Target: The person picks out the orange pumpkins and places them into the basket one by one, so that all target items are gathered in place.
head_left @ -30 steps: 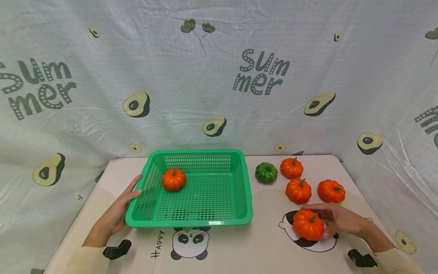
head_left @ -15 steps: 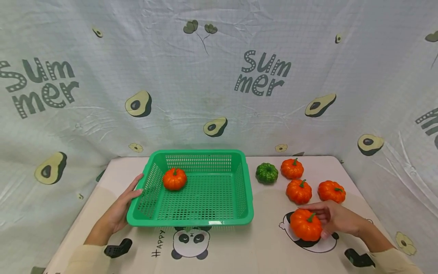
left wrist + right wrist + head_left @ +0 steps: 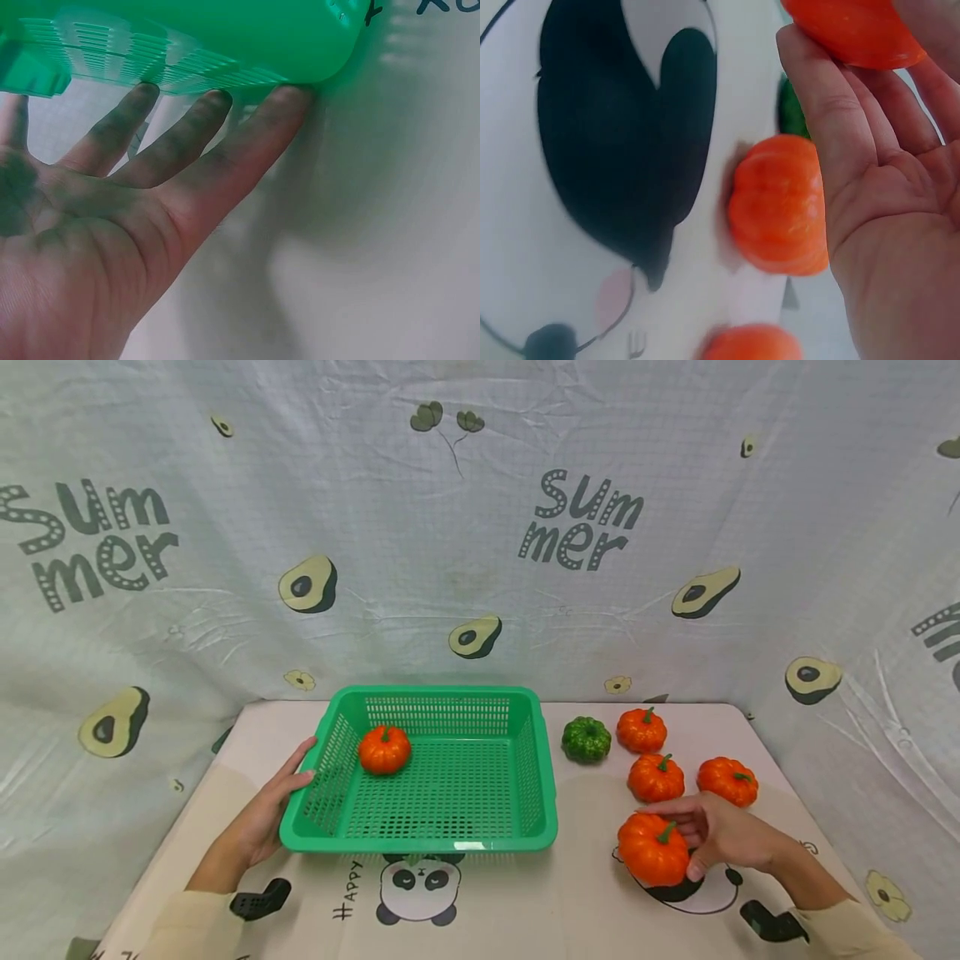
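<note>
Head view: bright, soft, diffuse light, seemingly from above; white glare on near rim of basket (image 3: 375, 846), small glints on held pumpkin (image 3: 645, 852). Background cloth (image 3: 420, 535) fairly evenly lit, main prints legible, creases faintly shaded. Left wrist view: dimmer — left grip (image 3: 112, 217) partly shaded, greenish tint on desk (image 3: 420, 247) beside basket, soft shadow low centre of frame. Right wrist view: soft focus, blurred outline on loose pumpkin (image 3: 776, 210) right of centre — grey shadow along its left side.
</note>
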Tool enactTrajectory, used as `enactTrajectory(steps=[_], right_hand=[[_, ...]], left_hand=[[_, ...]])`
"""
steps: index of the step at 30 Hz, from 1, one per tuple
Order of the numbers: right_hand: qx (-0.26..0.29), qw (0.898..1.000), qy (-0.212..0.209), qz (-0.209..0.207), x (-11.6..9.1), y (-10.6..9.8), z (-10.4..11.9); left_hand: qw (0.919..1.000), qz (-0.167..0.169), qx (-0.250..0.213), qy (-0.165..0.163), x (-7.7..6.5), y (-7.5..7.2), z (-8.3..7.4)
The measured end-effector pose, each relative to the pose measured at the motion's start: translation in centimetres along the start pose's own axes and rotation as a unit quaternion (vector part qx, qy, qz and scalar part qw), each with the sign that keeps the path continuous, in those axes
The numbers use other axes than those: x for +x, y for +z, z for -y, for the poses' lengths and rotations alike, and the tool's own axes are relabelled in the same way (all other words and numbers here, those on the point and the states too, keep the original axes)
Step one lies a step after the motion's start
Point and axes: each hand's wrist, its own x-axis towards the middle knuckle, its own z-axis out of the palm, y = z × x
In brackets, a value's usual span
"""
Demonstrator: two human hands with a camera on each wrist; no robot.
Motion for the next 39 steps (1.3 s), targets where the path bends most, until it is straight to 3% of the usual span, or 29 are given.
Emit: enactTrajectory(steps=[11,30,39], right_hand=[[0.037,0.999,-0.002,0.013,1.4,1.1,1.8],[-0.050,0.998,-0.050,0.003,3.8,2.8,5.2],[-0.044,0.994,-0.090,0.034,5.6,3.3,6.1]], left_hand=[[0.9999,0.000,-0.011,0.005,0.1,0.1,0.1],[0.9997,-0.003,-0.007,0.021,0.0,0.1,0.4],[0.9996,0.004,-0.008,0.027,0.2,-0.1,0.6]])
